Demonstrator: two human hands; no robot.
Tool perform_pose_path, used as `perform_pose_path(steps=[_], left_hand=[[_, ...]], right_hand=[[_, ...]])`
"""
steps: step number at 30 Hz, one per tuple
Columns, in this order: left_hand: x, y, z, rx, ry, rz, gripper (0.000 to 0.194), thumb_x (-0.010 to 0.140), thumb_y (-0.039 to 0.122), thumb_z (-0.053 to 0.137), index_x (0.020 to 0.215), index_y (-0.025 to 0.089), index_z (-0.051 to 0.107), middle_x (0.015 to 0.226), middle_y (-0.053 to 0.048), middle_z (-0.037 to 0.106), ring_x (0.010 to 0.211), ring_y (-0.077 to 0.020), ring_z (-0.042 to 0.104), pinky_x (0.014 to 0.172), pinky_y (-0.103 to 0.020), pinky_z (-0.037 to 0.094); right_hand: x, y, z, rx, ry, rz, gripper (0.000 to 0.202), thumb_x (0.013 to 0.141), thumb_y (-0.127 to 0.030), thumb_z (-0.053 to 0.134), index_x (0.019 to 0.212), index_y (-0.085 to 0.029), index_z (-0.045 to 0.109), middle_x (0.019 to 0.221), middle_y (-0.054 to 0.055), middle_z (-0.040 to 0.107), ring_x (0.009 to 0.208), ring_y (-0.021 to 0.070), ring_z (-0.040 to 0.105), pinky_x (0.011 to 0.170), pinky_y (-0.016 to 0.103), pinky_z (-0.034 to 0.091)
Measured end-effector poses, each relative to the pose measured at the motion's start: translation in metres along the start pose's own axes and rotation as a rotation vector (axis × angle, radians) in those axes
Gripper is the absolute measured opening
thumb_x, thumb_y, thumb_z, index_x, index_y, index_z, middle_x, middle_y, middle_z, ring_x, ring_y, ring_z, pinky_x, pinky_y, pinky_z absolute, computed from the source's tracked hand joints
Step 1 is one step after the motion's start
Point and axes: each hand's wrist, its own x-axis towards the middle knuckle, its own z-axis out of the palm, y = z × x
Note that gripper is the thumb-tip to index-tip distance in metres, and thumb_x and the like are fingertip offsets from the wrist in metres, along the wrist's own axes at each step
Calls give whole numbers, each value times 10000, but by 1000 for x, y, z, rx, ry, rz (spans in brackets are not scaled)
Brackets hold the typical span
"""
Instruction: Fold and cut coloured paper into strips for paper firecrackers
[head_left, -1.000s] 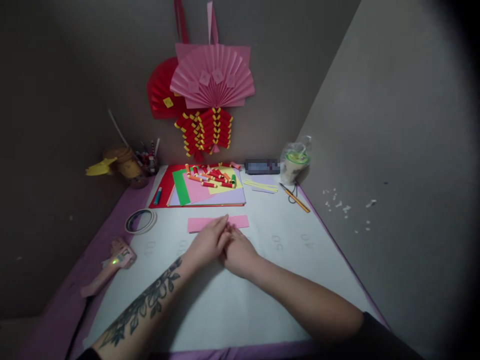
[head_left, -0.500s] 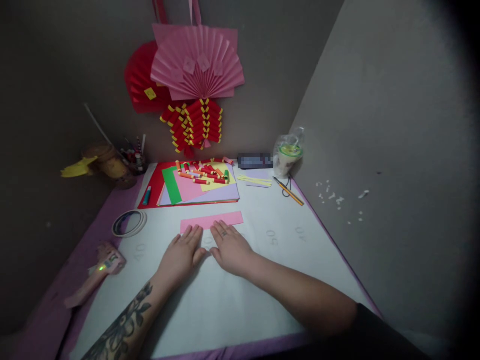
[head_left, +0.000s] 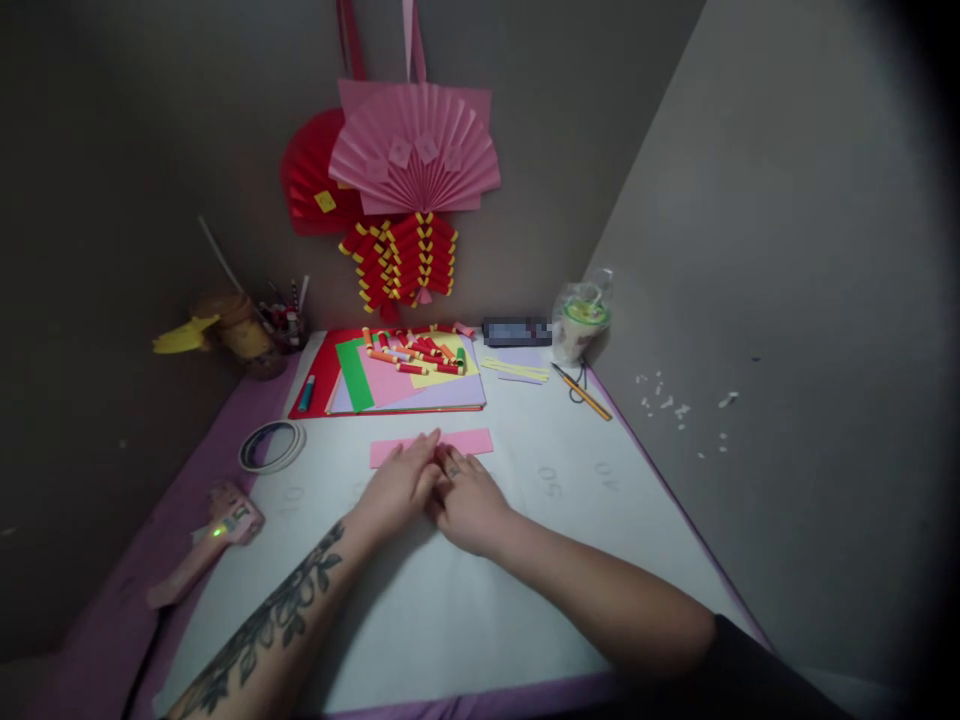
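A pink paper strip [head_left: 466, 440] lies flat across the white table surface. My left hand [head_left: 401, 483] rests over the strip's lower middle, fingers stretched toward its upper edge, its thumb side against my right hand. My right hand [head_left: 469, 500] lies palm down beside it, fingertips on the strip's lower edge and fingers extended. The two hands touch, and part of the strip is hidden under them. Neither hand grips anything.
Behind are stacked coloured papers [head_left: 465, 392] with small paper rolls [head_left: 412, 369]. Tape rolls [head_left: 300, 440] and a pink glue gun [head_left: 238, 520] lie left. A glue stick [head_left: 307, 394], craft knife [head_left: 589, 396] and bagged cup [head_left: 581, 325] stand or lie farther back.
My left hand has moved right, across the strip and against my right hand. The camera view has shifted slightly. My right hand stays at the strip's lower edge.
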Motion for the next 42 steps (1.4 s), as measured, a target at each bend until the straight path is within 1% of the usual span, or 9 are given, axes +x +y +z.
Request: perform_pose_path(steps=[5,10,17,24,27,31,35,39,42], left_hand=[[5,-9,28,14,-82,78,642,934,371,356,1490,105,174,1525,-159,254,1426,-254,171,1127,-474,235],[-5,-22,27,193,-105,97,573,931,412,401,1457,201,315,1535,-158,214,1417,-330,161,1090,-537,264],[-13,-16,21,325,-118,-88,662,907,464,441,1446,97,324,1503,-227,246,1394,-372,218,1056,-534,311],[-27,-17,14,504,-55,-306,683,877,485,469,1377,23,415,1425,-275,385,1307,-396,385,1046,-537,273],[-29,-15,8,528,-39,-338,620,880,462,470,1325,31,477,1377,-276,453,1231,-409,454,1017,-566,268],[-27,-19,-2,508,35,-317,426,909,352,405,1156,66,600,1182,-220,618,1030,-353,586,916,-523,367],[-26,-30,-13,464,49,-255,340,919,276,354,925,137,664,940,-133,687,855,-291,637,805,-469,418],[-29,-37,-19,488,34,-214,318,900,196,359,967,155,667,991,-132,677,870,-290,627,700,-400,430],[-30,-38,-23,494,0,-208,350,881,144,364,1062,184,660,1078,-121,660,926,-279,613,731,-393,426]], right_hand=[[-2,3,-3,-31,37,8,635,879,-393,434,1444,-119,339,1491,137,342,1385,288,265,1118,454,218],[-15,24,-8,-99,29,124,627,908,-520,394,1394,-125,422,1443,153,417,1346,300,328,1080,508,242],[-29,43,-14,-198,33,289,581,916,-461,413,1368,-97,451,1428,147,441,1307,306,367,1073,497,225],[-28,40,-8,-227,61,310,558,916,-409,397,1355,-70,465,1427,158,439,1335,301,330,1087,474,201],[-24,38,-14,-233,46,310,559,914,-399,410,1342,-47,476,1414,172,451,1342,305,320,1095,478,193],[-13,25,-27,-227,21,294,542,893,-358,451,1340,-51,481,1434,169,424,1368,327,271,1105,520,170],[9,-4,-25,-124,-1,37,540,904,-271,375,1420,-113,383,1492,96,353,1399,272,230,1133,473,173],[33,-39,-5,-71,-105,-92,595,874,-239,355,1444,-70,327,1522,109,275,1415,289,192,1132,476,205],[43,-52,4,-44,-126,-129,619,886,-276,332,1455,-37,279,1524,132,254,1419,284,180,1140,472,195]])
